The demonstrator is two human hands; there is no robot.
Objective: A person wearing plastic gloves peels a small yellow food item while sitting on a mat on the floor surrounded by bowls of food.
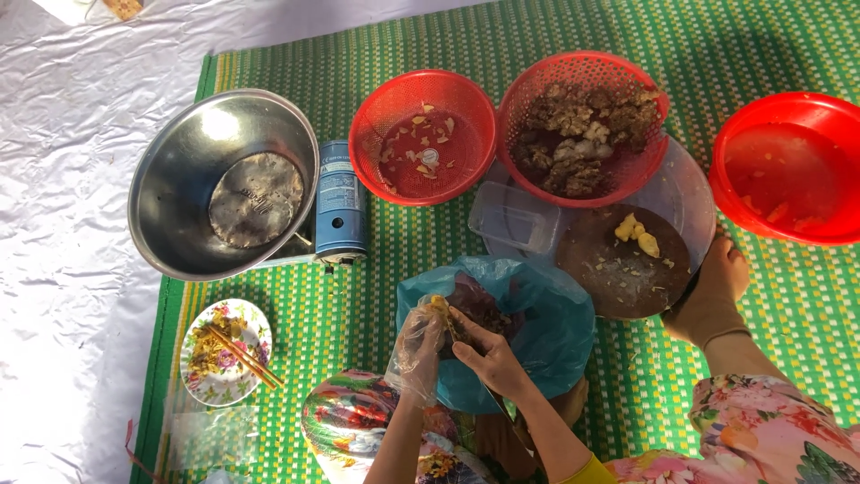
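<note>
My left hand (417,345), covered by a thin clear plastic glove, pinches a small yellowish piece of food (439,305) over an open blue plastic bag (546,323) that holds dark scraps. My bare right hand (488,358) meets it from the right, its fingers on the same piece, with what looks like a knife blade below it. Both hands are low in the middle of the view, above my flowered lap.
On the green woven mat (358,296): a steel bowl (179,206), a blue gas canister (339,202), a red bowl with scraps (421,134), a red basket of brown chunks (582,125), a round board with yellow pieces (618,260), a red basin (788,166), a plate with chopsticks (224,351). My bare foot (717,287) is at right.
</note>
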